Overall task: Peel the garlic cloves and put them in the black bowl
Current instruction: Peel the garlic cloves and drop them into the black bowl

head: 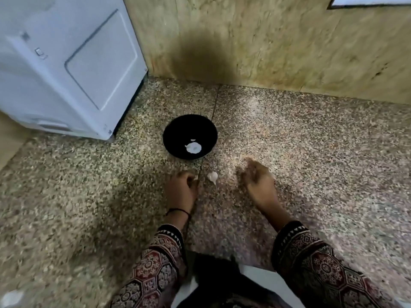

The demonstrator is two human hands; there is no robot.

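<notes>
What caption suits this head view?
Left hand and right hand flank white garlic piece on speckled stone floor; round black bowl beyond holds white bits.

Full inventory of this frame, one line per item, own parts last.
black bowl: 1, black, on floor ahead of the hands
garlic in bowl: 2 pieces showing, white, near side of bowl
garlic on floor: 1, white, between the hands
appliance: 1, white, upper left, by wall
floor: speckled beige-brown
wall: beige, behind bowl
white object: 1, bottom-left corner, blurred
wrist thread: 1, black, left wrist
sleeves: 2, dark red-black pattern
left hand: white bit at fingertips, grip unclear
right hand: above floor, blurred
</notes>
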